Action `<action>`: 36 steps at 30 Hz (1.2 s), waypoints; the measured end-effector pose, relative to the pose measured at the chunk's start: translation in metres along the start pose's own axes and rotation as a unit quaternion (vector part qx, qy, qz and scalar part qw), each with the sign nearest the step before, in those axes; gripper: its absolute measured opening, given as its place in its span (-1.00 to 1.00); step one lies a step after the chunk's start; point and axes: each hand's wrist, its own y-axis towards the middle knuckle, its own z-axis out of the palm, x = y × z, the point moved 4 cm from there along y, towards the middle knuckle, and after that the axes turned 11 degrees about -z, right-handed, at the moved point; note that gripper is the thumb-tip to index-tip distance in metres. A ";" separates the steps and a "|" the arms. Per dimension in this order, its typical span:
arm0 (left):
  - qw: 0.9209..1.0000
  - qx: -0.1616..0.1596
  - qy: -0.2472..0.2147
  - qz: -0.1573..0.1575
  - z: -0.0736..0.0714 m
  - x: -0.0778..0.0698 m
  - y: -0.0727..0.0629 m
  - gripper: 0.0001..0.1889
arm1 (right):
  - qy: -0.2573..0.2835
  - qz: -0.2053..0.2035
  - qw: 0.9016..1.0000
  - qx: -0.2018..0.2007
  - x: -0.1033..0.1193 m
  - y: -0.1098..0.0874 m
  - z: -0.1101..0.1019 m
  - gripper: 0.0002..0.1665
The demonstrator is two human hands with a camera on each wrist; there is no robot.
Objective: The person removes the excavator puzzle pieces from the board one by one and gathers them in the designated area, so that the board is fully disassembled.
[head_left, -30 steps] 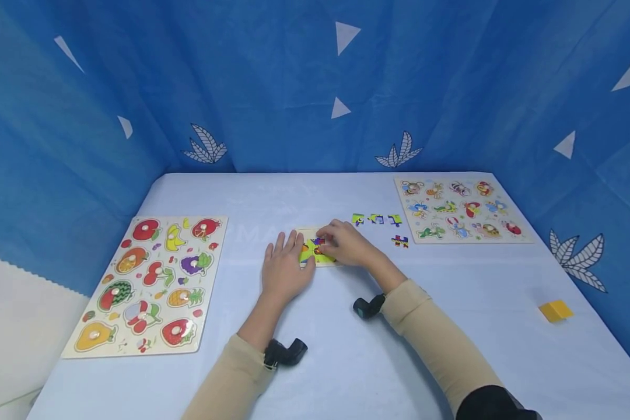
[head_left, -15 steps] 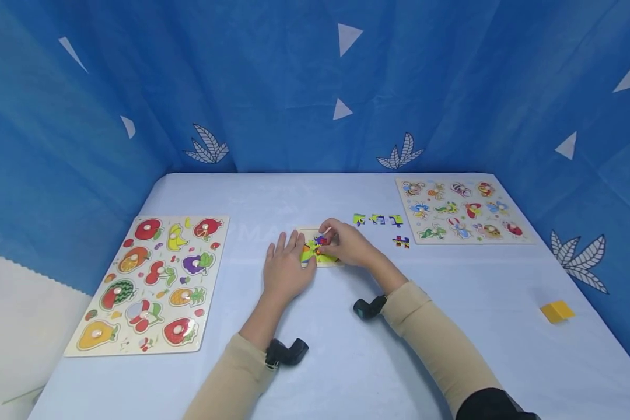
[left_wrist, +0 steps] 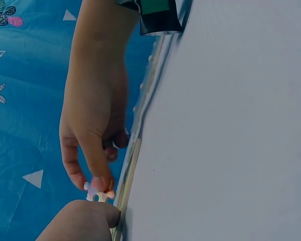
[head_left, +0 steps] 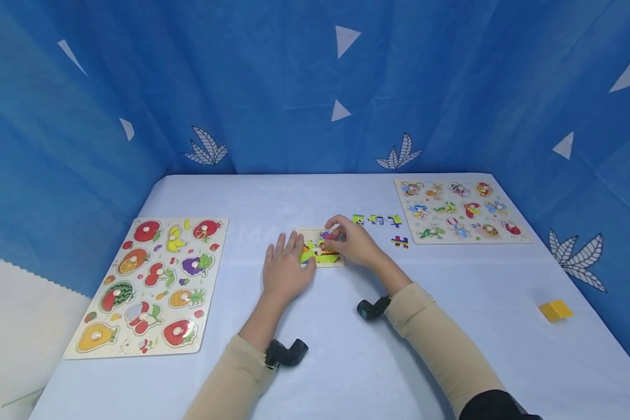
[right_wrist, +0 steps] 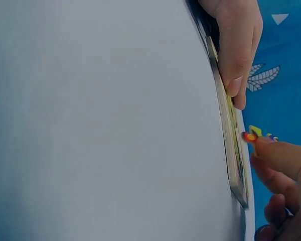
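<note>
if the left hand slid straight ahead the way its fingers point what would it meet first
Probably the blue curtain: in the head view, the way past the left hand looks free across the white tabletop, though depth is uncertain.

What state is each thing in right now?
Puzzle tray: flat, partly filled
Held piece: pinched, not seated
Right hand: gripping that piece
Left hand: fingers extended, touching tray
Loose pieces: four, lying separate
Fruit board: flat, shapes in place
Insect board: flat, shapes in place
Yellow block: resting, untouched
</note>
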 end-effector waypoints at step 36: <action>1.000 -0.002 -0.012 0.001 -0.001 0.000 -0.002 -0.27 | -0.119 0.022 0.993 -0.012 -0.056 -0.045 -0.086 -0.57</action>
